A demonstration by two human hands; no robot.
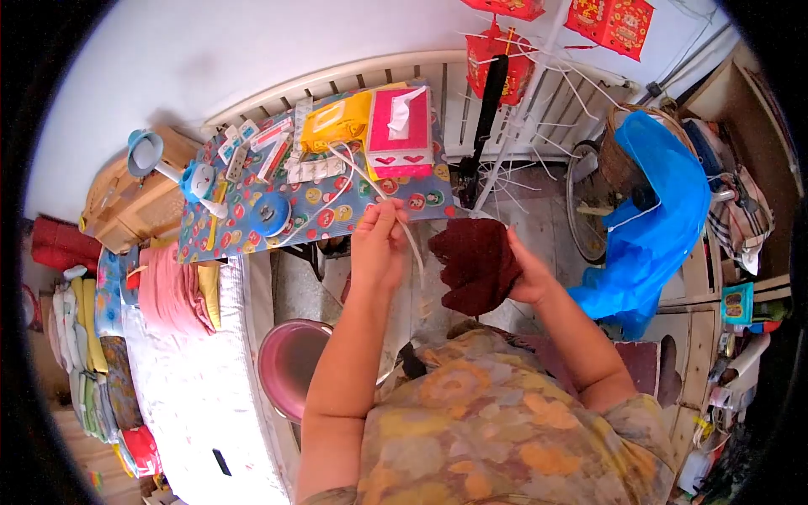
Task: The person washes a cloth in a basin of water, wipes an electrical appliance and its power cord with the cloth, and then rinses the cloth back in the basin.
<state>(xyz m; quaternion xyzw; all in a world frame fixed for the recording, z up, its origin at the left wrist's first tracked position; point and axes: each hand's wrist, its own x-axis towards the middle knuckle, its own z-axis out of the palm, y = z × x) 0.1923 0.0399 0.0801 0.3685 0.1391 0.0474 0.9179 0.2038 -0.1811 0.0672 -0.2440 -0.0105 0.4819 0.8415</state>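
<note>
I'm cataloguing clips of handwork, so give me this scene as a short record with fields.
Left hand: pinching a pale, thin strip
Right hand: holding dark red cloth, scalloped along one side
Hands: apart, cloth and strip between them
Table: patterned cover; pink tissue box, yellow pack, round blue object
Floor, left: pink bucket
Right side: blue plastic sheeting, wheel beside it
Upper right: red hanging decorations
Strip material: cannot tell
</note>
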